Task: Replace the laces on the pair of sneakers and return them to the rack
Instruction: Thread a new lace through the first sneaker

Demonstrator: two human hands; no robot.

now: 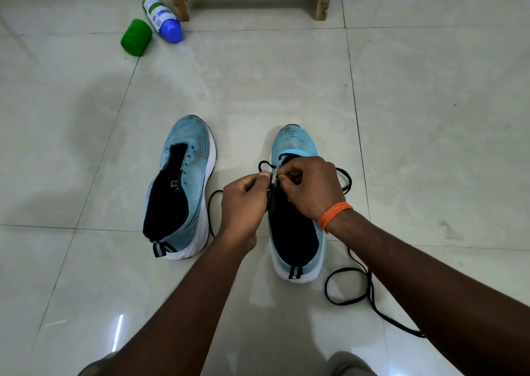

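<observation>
While your left hand [243,200] and right hand [312,186] pinch black lace [347,270] at right sneaker [295,143] eyelets, longest slack trails right; left sneaker [198,172] unlaced.

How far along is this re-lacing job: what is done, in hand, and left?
Done: the left sneaker shows bare eyelets, no lace in it. In hand: left hand and right hand pinch the black lace at the eyelets of the right sneaker. Left: finish it, lace the other, return both to the wooden rack.
</observation>
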